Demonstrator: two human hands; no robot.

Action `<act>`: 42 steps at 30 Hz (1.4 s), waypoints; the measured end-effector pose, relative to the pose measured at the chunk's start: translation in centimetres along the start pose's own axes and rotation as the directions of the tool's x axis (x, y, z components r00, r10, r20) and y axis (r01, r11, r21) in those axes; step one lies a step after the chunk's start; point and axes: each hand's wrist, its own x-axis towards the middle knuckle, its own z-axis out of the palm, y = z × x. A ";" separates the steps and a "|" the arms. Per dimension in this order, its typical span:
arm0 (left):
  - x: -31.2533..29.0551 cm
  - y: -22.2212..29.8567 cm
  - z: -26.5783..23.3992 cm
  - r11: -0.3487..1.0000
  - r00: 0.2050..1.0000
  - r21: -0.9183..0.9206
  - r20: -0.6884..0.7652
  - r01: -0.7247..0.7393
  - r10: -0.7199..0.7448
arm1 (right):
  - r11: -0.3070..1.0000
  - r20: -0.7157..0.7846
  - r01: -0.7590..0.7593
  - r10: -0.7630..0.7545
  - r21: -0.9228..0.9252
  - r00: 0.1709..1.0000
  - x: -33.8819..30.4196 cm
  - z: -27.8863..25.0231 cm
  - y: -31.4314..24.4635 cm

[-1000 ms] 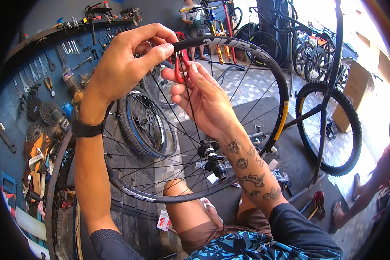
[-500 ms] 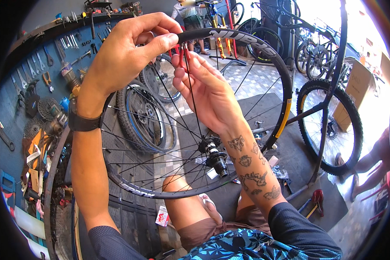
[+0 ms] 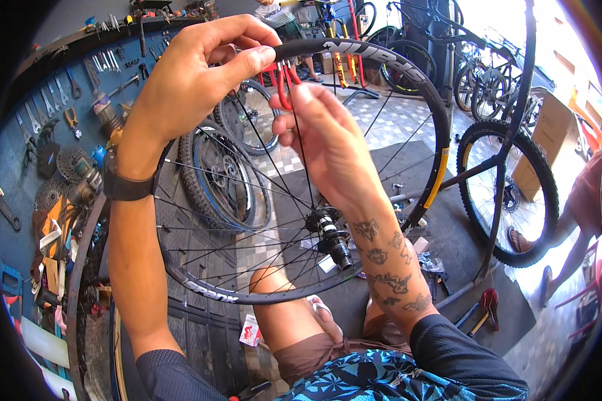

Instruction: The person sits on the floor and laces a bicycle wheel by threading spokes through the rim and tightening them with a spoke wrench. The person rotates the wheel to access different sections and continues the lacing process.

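A bicycle wheel (image 3: 441, 113) with a black rim and thin black spokes is up in front of me, its dark hub (image 3: 331, 244) low in the middle. With thumb and bent fingers, my left hand (image 3: 204, 80) pinches the rim at its top left. A small red spoke wrench (image 3: 286, 100) hangs just under the rim, at the outer end of a spoke. My right hand (image 3: 324, 130), slightly blurred, has thumb and fingertips closed about that wrench from both sides. Its other fingers curl loosely near the spokes.
Tools hang on a blue wall panel (image 3: 50, 160) at left. Behind my wheel leans another wheel (image 3: 217, 174). To the right stand a bike wheel (image 3: 508, 194), a cardboard box (image 3: 548, 140) and a person's leg (image 3: 575, 207). Red-handled pliers (image 3: 489, 307) lie on the dark mat (image 3: 508, 331).
The red spoke wrench has turned from edge-on to showing its loop. My right hand has shifted a little right and down. My left hand stays on the rim. A person at right has moved.
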 end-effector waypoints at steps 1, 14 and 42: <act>0.0 0.0 0.0 1.000 1.000 0.015 -0.010 0.008 -0.008 | 0.995 -0.010 0.034 -0.033 0.090 0.999 -0.4 -0.1 0.0; -0.4 0.2 0.4 1.000 1.000 0.001 -0.021 0.020 -0.020 | 0.603 -0.095 0.067 -0.232 -0.795 0.968 0.9 2.3 -1.4; -0.2 0.2 0.3 0.999 0.999 0.009 -0.035 0.040 -0.039 | 0.998 -0.054 0.069 -0.069 -0.006 0.996 -1.7 0.2 -2.2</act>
